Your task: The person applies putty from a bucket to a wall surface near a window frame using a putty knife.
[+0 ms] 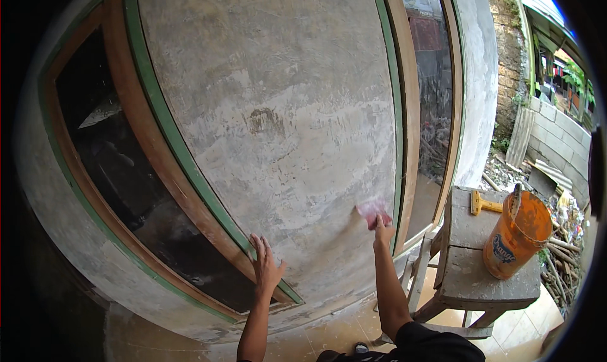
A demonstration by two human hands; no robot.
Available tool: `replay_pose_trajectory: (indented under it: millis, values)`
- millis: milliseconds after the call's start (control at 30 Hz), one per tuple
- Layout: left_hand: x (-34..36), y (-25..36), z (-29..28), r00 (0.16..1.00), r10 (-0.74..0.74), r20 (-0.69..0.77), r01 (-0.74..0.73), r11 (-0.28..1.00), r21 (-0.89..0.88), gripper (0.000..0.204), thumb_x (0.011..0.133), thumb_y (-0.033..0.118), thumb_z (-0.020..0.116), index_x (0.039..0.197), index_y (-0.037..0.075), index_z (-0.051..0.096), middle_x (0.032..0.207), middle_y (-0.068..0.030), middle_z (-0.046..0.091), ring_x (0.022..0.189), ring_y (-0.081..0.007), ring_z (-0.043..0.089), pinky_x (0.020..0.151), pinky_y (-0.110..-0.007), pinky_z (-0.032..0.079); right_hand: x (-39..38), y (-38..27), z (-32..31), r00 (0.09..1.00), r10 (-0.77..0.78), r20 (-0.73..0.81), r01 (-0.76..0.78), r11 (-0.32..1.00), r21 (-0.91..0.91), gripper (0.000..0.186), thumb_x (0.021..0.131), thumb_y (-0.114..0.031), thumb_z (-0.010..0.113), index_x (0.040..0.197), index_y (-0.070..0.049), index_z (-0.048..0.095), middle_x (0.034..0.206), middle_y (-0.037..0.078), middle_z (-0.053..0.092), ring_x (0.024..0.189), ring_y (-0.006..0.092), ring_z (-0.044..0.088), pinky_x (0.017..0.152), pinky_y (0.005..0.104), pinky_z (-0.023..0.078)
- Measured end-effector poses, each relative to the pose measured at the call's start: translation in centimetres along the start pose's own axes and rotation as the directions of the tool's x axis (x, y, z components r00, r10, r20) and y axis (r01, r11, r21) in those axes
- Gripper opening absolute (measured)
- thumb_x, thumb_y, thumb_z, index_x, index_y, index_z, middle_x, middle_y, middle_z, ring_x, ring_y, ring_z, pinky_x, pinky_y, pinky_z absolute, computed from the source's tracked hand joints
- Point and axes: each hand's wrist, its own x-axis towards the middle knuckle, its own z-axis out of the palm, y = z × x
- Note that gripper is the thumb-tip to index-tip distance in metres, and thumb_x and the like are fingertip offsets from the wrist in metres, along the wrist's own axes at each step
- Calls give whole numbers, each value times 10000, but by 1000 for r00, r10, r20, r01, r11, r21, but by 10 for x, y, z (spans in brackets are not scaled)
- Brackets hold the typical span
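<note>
My right hand (pixel 380 229) grips a pinkish-red sheet (pixel 373 211), perhaps sandpaper, against the lower right of the grey, patchy plastered wall (pixel 265 153), near the green edge of the right-hand window. My left hand (pixel 268 264) has its fingers apart and rests lower left on the wall beside the green trim (pixel 199 178) of the left-hand window (pixel 129 159), holding nothing.
On my right stands a dusty wooden stool (pixel 465 280) bearing an orange bucket (pixel 525 229) and a yellow-handled scraper (pixel 484 204). Beyond are a concrete-block wall (pixel 556 134) and rubble (pixel 559 280). A tiled floor (pixel 329 333) runs along the wall's base.
</note>
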Motion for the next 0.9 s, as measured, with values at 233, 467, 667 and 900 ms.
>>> replay_pose_trajectory:
  millis: [233, 467, 667, 900]
  values:
    - [-21, -20, -27, 977, -40, -209, -39, 932, -361, 299, 818, 127, 725, 1071, -19, 665, 1411, -203, 496, 1283, -367, 494, 1008, -417, 442, -122, 73, -136, 916, 395, 71, -363, 891, -274, 192, 850, -141, 748, 849, 36, 673, 753, 50, 644, 646, 113, 590, 536, 268, 472]
    - [-96, -10, -24, 977, -198, -78, 83, 694, -715, 157, 842, 108, 733, 885, -35, 685, 1023, -148, 722, 958, -271, 692, 848, -358, 519, -183, -41, -163, 706, 578, 409, -537, 814, -223, 273, 915, -195, 702, 996, 62, 654, 914, 103, 694, 732, 160, 688, 613, 261, 588]
    - [-168, 7, -45, 971, -212, 109, 218, 605, -766, 172, 919, 128, 651, 963, -21, 726, 994, -115, 730, 909, -179, 690, 800, -304, 529, -228, -87, -192, 589, 682, 433, -596, 729, -338, 282, 934, -203, 678, 1058, 48, 644, 963, 101, 688, 780, 169, 680, 640, 278, 580]
    - [-269, 26, -82, 950, -246, 192, 301, 561, -771, 234, 987, 147, 539, 1031, -10, 705, 1038, -138, 715, 995, -244, 674, 911, -333, 491, -298, -134, -222, 395, 755, 524, -670, 627, -399, 320, 959, -207, 642, 1130, 63, 620, 1025, 104, 681, 875, 170, 668, 773, 285, 551]
